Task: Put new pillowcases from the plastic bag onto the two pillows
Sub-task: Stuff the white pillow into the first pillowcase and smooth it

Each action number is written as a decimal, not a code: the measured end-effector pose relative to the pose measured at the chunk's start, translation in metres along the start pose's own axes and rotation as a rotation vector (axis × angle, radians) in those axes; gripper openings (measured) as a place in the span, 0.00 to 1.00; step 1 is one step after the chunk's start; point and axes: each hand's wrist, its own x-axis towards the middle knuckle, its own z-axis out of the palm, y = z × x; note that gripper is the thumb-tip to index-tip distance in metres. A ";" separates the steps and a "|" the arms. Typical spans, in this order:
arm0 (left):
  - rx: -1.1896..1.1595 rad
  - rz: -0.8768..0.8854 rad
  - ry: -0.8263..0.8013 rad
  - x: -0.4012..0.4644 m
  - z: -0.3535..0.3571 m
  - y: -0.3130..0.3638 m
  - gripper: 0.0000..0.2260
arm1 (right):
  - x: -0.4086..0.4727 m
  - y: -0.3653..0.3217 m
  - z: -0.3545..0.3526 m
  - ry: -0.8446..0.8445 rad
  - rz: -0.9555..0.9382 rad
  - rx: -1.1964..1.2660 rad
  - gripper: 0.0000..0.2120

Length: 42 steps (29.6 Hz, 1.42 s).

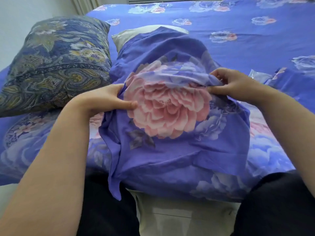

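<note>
On the bed (238,24), close to its near edge, a pillow (131,34) lies lengthwise away from the person, its pale far end poking out of a purple pillowcase (170,150) printed with a large pink flower. That placement puts the case's loose end nearest the hands. The left hand (109,97) grips the cloth at the left side, thumb on top and fingers curled under; the right hand (233,84) pinches a bunched fold on the right, fingers closed on it. Holding both sides likely lets the cloth be worked evenly along the pillow. A second pillow (56,65) in a dark paisley cover waits to the left. What seems to be the plastic bag (259,76) lies right of the hands beside another folded purple cloth (288,79), probably the second case.
</note>
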 end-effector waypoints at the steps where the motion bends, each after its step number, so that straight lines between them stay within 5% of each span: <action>1: 0.034 0.024 0.023 0.000 -0.002 0.000 0.20 | -0.002 -0.002 0.000 0.005 -0.027 -0.025 0.12; 7: 0.435 0.322 0.745 0.031 0.007 0.004 0.07 | 0.017 -0.012 0.030 0.297 -0.218 -0.394 0.09; 11: 0.244 0.089 0.567 0.058 0.010 -0.008 0.04 | 0.042 -0.002 0.033 0.249 -0.016 -0.320 0.11; 14: 0.138 -0.058 0.484 0.055 0.005 -0.013 0.14 | 0.044 0.011 0.026 0.141 0.109 -0.250 0.16; 16: 0.181 -0.157 0.377 0.041 -0.007 -0.017 0.20 | 0.039 0.017 0.016 0.032 0.153 -0.214 0.15; 21: 0.413 -0.408 0.144 0.005 -0.022 -0.032 0.12 | 0.016 0.030 -0.012 -0.333 0.363 -0.088 0.04; 25: 0.412 -0.383 0.201 0.003 -0.007 -0.031 0.08 | 0.005 0.034 -0.012 -0.287 0.408 -0.265 0.12; 28: 0.497 -0.401 0.349 0.005 0.005 -0.035 0.11 | -0.003 0.035 -0.015 -0.190 0.434 -0.126 0.24; 31: 0.575 -0.465 0.448 -0.002 0.009 -0.035 0.18 | -0.017 0.038 -0.018 -0.299 0.424 0.093 0.17; 34: 0.479 -0.535 0.356 -0.014 0.012 -0.039 0.24 | -0.027 0.044 -0.016 -0.409 0.374 0.111 0.07; 39: 0.135 -0.296 0.294 -0.027 0.020 -0.047 0.14 | -0.037 0.038 0.001 -0.285 0.416 -0.061 0.06; 42: -0.097 -0.248 0.394 -0.024 0.033 -0.045 0.14 | -0.045 0.034 0.019 -0.221 0.412 0.204 0.03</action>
